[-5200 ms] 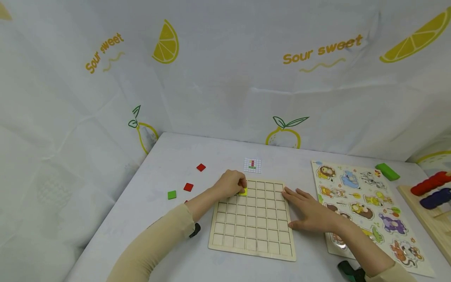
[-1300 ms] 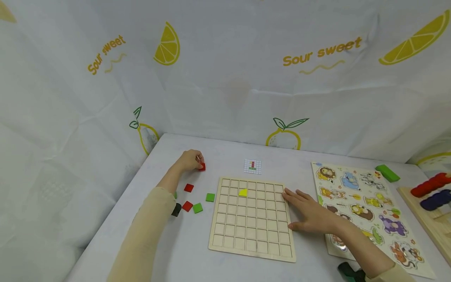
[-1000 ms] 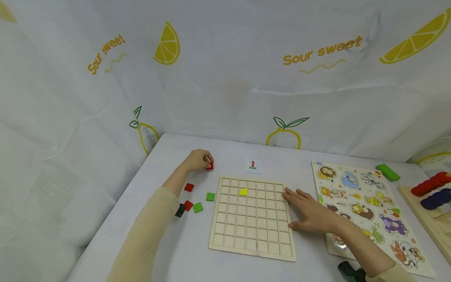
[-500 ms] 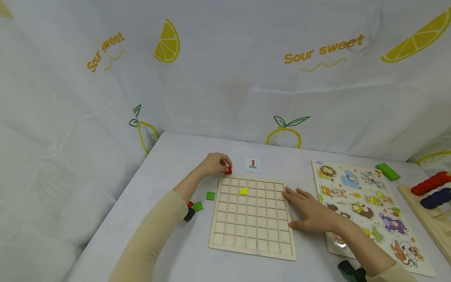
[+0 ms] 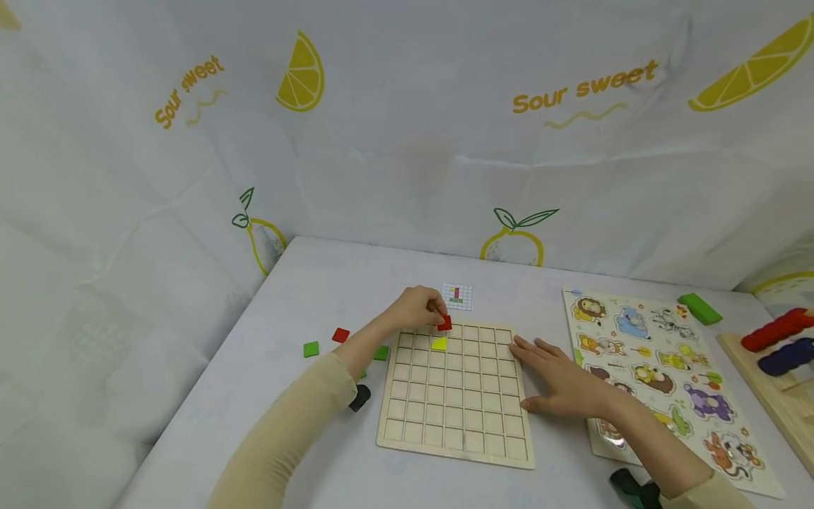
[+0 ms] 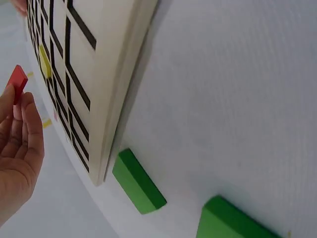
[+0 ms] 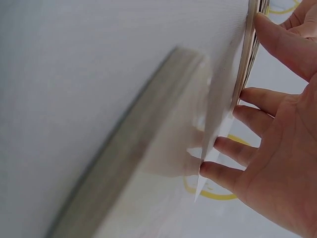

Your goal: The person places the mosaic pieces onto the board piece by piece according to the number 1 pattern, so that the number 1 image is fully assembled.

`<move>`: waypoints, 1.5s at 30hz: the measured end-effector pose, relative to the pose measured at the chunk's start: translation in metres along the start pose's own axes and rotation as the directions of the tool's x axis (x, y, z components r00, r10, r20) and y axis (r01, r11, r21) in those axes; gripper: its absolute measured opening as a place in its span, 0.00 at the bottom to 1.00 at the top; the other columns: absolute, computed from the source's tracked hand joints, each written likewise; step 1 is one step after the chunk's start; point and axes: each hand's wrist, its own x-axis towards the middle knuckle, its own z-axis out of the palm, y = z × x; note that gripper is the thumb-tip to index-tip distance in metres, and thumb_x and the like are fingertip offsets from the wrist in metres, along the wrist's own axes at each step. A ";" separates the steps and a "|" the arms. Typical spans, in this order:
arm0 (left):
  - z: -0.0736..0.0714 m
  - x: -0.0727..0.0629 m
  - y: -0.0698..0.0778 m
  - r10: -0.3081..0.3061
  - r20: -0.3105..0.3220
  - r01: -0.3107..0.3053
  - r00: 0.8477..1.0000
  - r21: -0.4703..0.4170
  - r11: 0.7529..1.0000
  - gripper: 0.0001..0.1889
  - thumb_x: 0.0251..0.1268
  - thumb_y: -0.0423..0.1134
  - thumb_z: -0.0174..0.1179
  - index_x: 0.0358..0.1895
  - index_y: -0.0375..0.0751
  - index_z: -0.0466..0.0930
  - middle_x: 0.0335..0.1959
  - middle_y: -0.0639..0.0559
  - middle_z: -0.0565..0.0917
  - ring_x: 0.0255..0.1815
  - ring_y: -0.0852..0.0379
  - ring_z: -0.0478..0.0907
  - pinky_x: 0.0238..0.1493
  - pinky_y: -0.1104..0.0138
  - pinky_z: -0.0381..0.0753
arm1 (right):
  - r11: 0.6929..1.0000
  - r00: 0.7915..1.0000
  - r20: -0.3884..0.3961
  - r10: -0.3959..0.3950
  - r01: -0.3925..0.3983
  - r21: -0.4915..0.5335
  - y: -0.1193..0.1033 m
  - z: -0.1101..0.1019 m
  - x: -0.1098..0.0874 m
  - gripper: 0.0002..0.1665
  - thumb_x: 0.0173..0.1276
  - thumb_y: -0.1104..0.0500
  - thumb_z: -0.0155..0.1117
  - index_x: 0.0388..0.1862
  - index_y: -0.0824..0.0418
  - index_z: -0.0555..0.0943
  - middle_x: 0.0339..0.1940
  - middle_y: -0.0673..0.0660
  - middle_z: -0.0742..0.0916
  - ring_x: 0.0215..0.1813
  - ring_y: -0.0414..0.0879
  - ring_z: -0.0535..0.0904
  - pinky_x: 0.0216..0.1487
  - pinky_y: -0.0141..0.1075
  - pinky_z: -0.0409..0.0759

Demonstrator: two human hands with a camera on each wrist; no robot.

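Observation:
Between thumb and fingers my left hand (image 5: 416,309) pinches a red square tile (image 5: 445,323), held over the far edge of the wooden grid board (image 5: 454,456). In the left wrist view the same red tile (image 6: 18,82) is raised above the board's surface. One yellow tile (image 5: 439,343) lies in a cell of the board, just below the held tile. My right hand (image 5: 559,382) lies with spread fingers along the board's right edge. The right wrist view has its thumb and fingertips touching that edge (image 7: 243,54).
Left of the board lie green tiles (image 5: 311,349) and a red tile (image 5: 340,335), some partly behind the left arm. A small printed grid card (image 5: 458,297) lies beyond the board. An animal puzzle board (image 5: 655,382), a green block (image 5: 699,309) and a wooden bead frame (image 5: 772,396) stand at right.
The yellow tile, earlier under my left hand, now lies uncovered. My left hand has since picked up a red tile at far left and carried it right to the board. The right hand stays put.

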 end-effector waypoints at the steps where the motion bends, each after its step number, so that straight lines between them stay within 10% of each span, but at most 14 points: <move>1: 0.003 0.000 0.001 0.001 0.000 -0.001 1.000 -0.010 1.000 0.03 0.63 0.32 0.65 0.38 0.38 0.83 0.38 0.45 0.87 0.36 0.59 0.79 0.38 0.73 0.76 | 1.000 1.000 0.000 0.000 0.000 -0.001 0.000 0.000 0.000 0.54 0.57 0.41 0.72 0.76 0.62 0.62 0.78 0.66 0.64 0.75 0.77 0.55 0.66 0.72 0.61; 45: 0.035 -0.002 0.013 0.044 0.068 -0.059 0.997 0.240 0.969 0.03 0.65 0.35 0.64 0.37 0.39 0.85 0.33 0.50 0.85 0.31 0.63 0.71 0.37 0.74 0.69 | 1.000 1.000 0.011 0.014 -0.014 0.009 0.000 0.000 0.001 0.54 0.57 0.41 0.73 0.77 0.60 0.61 0.79 0.65 0.63 0.77 0.76 0.53 0.67 0.72 0.60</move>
